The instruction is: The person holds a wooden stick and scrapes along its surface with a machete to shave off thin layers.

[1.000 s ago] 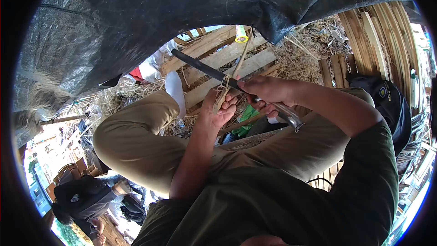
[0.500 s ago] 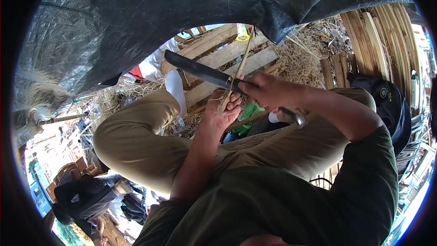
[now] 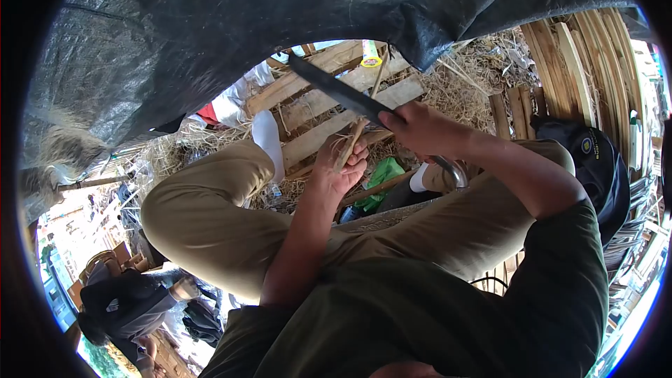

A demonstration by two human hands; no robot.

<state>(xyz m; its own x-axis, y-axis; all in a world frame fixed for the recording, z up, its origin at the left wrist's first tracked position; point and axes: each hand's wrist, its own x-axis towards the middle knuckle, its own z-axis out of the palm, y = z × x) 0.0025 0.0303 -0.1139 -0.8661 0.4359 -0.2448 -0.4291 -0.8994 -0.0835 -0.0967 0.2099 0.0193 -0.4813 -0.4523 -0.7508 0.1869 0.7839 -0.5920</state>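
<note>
A thin wooden or bamboo stick (image 3: pixel 360 128) runs up and away from my left hand (image 3: pixel 339 165), whose fingers are wrapped round its near end. My right hand (image 3: pixel 425 130) grips a machete (image 3: pixel 337 89) with a long dark blade that points up and to the left. The blade crosses the stick just beyond my left fingers; whether it touches the stick I cannot tell. Behind my right wrist, the pale curved end of the handle (image 3: pixel 459 173) shows. The stick's far end reaches up to the dark tarp's edge.
A dark tarp (image 3: pixel 231 21) hangs low across the top. Pale wooden slats (image 3: pixel 318 103) and wood shavings (image 3: pixel 465 87) lie ahead. Stacked planks (image 3: pixel 595 63) and a black bag (image 3: pixel 588 161) are at the right. Another person (image 3: pixel 129 308) sits at the lower left.
My right hand has shifted right and upward with the machete, and its blade is now farther along the stick. My left hand keeps its hold with little movement.
</note>
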